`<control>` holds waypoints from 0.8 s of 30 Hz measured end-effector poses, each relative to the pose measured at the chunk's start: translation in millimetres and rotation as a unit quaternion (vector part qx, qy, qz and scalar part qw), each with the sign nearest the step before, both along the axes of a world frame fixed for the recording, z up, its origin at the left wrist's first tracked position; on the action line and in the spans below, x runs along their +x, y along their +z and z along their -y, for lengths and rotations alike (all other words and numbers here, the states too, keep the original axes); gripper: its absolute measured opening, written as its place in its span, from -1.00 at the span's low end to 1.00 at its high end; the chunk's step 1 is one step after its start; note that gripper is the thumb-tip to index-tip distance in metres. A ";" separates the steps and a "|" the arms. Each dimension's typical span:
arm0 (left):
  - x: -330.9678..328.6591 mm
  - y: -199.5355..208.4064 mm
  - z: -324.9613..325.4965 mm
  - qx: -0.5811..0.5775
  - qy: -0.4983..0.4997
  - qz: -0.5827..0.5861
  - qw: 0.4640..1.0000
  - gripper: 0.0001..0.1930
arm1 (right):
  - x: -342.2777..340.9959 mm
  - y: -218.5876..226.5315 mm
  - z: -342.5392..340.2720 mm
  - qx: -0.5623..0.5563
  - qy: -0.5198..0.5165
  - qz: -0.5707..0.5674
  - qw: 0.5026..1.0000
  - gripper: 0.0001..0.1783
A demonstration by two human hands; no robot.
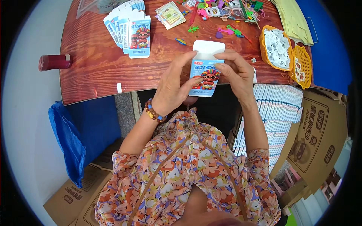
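A small light-blue carton [208, 83] with a colourful cartoon figure on its front is held upright between my hands, over the table's near edge. Its white top flap stands up and open. My left hand [169, 86] grips the carton from the left, thumb across the front and fingers at its upper side. At the upper right edge, just below the flap, the thumb and fingers of my right hand [240, 77] pinch it. Whether anything is inside the carton cannot be seen.
Flattened cartons [138, 41] lie fanned at the far left, with a dark red bottle [55, 63] nearer. Small plastic toys [233, 32] and cards [169, 16] lie farther back. Two yellow baskets [266, 56] hold small packets. Rows of finished-looking cartons [277, 101] fill a cardboard box below right.
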State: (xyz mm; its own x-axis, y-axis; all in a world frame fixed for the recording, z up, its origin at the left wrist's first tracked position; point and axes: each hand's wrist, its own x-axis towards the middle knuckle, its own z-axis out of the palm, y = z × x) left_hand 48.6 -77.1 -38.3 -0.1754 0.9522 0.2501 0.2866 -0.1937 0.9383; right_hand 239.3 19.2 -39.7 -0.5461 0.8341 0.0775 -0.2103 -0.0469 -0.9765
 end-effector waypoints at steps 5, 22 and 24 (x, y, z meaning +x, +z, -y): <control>-8.0 5.2 -0.4 -0.080 -0.089 0.099 0.988 -0.42 | -5.5 10.7 -6.0 0.148 0.004 0.046 0.988 -0.74; -0.1 20.1 8.6 -0.043 -0.081 0.024 0.995 -0.46 | 7.3 67.7 -30.6 -0.028 0.131 0.146 0.980 -0.79; 2.2 23.8 9.2 -0.101 -0.109 0.085 0.985 -0.42 | 14.8 66.6 -38.3 -0.025 0.194 0.181 0.964 -0.73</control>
